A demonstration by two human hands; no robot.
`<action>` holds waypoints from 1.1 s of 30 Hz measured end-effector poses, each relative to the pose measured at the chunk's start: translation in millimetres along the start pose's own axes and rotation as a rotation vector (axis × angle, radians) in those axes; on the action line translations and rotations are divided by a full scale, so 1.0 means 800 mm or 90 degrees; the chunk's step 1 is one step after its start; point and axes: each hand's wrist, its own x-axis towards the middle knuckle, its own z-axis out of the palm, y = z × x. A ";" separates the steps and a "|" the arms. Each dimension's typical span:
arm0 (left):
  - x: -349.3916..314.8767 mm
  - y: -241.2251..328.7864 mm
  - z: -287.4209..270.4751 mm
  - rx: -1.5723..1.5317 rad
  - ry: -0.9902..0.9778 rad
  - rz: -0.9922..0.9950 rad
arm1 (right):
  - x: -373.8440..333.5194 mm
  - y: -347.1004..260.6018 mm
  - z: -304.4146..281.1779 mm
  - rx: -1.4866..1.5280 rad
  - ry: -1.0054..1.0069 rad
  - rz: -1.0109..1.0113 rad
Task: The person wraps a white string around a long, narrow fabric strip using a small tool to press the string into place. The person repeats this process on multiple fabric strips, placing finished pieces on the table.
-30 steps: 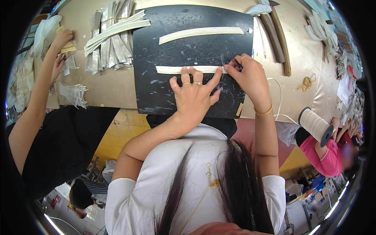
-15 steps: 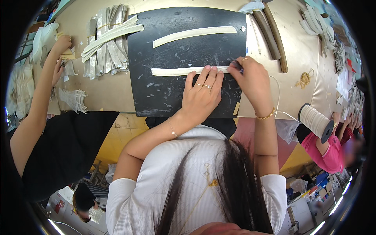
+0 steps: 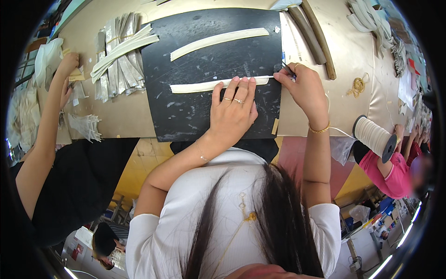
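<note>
A pale cream fabric strip (image 3: pixel 195 87) lies crosswise on a black mat (image 3: pixel 209 116). My left hand (image 3: pixel 233 104) rests on its right half, fingers stretched flat over it and holding nothing. At the strip's right end, a thin white cord (image 3: pixel 271 76) shows between the fabric and the pinched fingertips of my right hand (image 3: pixel 303 88). That hand also has a small dark pointed tool (image 3: pixel 289 69) in its fingers; its exact kind is hard to make out. Farther up the mat lies a second cream strip (image 3: pixel 218 42), touched by neither hand.
Bundled grey-white strips (image 3: pixel 121 56) lie left of the mat. A spool of white cord (image 3: pixel 375 138) stands at the right table edge, its line running toward my right hand. Two brown rods (image 3: pixel 311 37) and a yellowish coil (image 3: pixel 358 87) lie right. A co-worker's arm (image 3: pixel 49 107) reaches in left.
My right hand has drawn slightly away from the strip's end, baring a short stretch of white cord. My left hand stays on the strip. The whole view has shifted a little.
</note>
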 end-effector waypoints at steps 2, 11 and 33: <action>-0.001 -0.001 0.001 0.012 -0.002 0.000 | 0.001 0.000 0.004 -0.008 0.006 -0.002; 0.005 0.004 0.005 0.059 0.003 0.007 | 0.001 -0.002 0.004 -0.022 0.001 0.004; 0.056 -0.022 -0.032 -0.050 -0.081 0.172 | -0.021 0.009 0.014 0.037 0.087 -0.101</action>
